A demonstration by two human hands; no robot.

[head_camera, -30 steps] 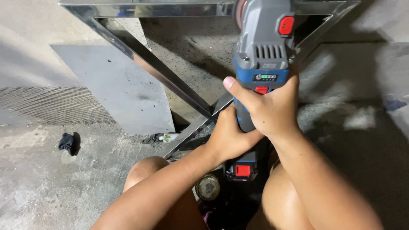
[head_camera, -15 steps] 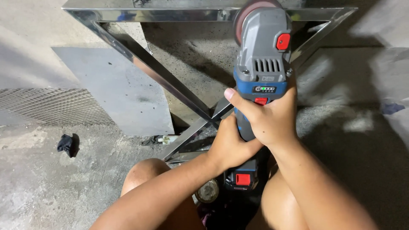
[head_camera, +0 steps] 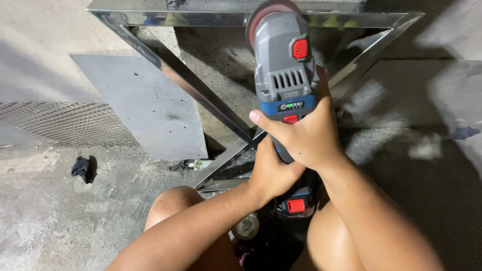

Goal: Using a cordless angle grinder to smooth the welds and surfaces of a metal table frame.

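Both hands clamp the cordless grinder [head_camera: 284, 75]; right hand [head_camera: 301, 138] wraps its body, left hand [head_camera: 271, 173] beneath; long axis points away toward the steel frame [head_camera: 191, 83]; disc meets the top bar.

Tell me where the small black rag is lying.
In the head view the black rag lies on the concrete floor at far left, just below the metal mesh.

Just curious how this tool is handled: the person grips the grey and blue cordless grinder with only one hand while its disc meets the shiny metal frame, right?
Not quite. The head view shows both hands on the grinder: the right hand wraps the handle from above and the left hand grips it just below. The rest holds: its disc sits at the shiny metal frame.
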